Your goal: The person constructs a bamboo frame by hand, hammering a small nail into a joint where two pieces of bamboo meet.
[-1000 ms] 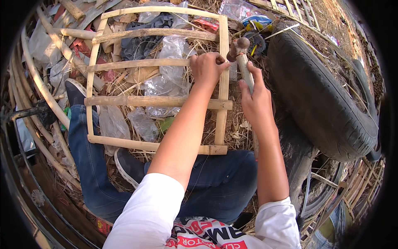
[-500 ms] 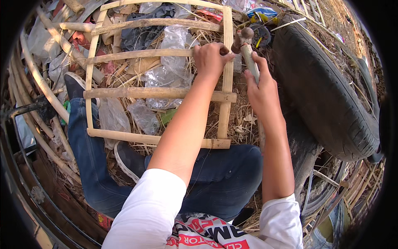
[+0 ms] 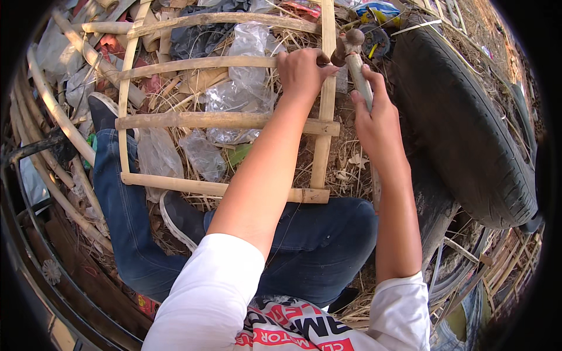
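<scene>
In front of me lies a ladder-like bamboo frame, with slats running across to an upright strip [image 3: 325, 111] on its right side. My left hand [image 3: 301, 73] is closed at the right end of one bamboo slat [image 3: 205, 64], where it meets the strip. Whether its fingertips also pinch something small, such as a nail, cannot be made out. My right hand [image 3: 377, 117] grips the pale handle of a ball-peen hammer [image 3: 359, 76]. The hammer's rusty head is right beside my left thumb and fingertips, at the strip's outer edge.
A large black tyre [image 3: 465, 128] leans close on the right. Clear plastic bags [image 3: 246, 64], straw and scraps lie beneath the frame. Bamboo poles [image 3: 64, 123] and a black metal rack [image 3: 44, 234] stand at the left. My bent legs [image 3: 322, 251] are below the frame's near edge.
The view has shifted slightly, and the frame's right side with both hands appears a little further right. The hammer head stays beside my left fingertips, and both grips look the same.
</scene>
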{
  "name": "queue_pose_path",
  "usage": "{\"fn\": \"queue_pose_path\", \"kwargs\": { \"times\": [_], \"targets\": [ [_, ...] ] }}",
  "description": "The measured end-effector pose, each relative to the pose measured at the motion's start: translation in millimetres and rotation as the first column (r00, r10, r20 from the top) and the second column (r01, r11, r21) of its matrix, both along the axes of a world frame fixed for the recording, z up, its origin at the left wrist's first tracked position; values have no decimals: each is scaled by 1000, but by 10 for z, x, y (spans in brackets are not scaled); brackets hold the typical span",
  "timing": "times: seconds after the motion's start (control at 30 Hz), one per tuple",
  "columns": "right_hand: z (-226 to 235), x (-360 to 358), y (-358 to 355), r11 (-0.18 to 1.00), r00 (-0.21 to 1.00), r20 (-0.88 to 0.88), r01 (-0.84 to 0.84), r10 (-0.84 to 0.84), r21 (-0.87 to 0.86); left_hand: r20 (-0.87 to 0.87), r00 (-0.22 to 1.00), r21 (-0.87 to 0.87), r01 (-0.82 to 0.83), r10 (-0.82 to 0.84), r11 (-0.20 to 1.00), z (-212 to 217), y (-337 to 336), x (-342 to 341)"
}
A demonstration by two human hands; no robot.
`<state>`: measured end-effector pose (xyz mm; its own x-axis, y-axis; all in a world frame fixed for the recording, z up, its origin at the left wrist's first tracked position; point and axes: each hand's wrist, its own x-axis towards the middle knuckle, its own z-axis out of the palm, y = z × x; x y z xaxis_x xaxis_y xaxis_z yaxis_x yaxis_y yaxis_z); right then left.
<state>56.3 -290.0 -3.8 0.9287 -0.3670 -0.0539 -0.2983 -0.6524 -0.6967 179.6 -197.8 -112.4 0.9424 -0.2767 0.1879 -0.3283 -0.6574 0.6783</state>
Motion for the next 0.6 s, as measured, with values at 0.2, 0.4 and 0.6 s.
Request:
{"fn": "queue_pose_path", "kwargs": {
  "times": [0.2,0.4,0.6],
  "targets": [
    [9,23,26,996,997,-55,54,-50,64,0,1000,41,16,-16,999,-27,-4,12],
    [78,-7,-24,993,991,90,95,-100,67,50,969,-10,243,-242,970,49,164,72],
    [1,-38,-9,985,991,-40,131,-128,109,26,892,159,443,-452,882,139,361,134]
  ]
}}
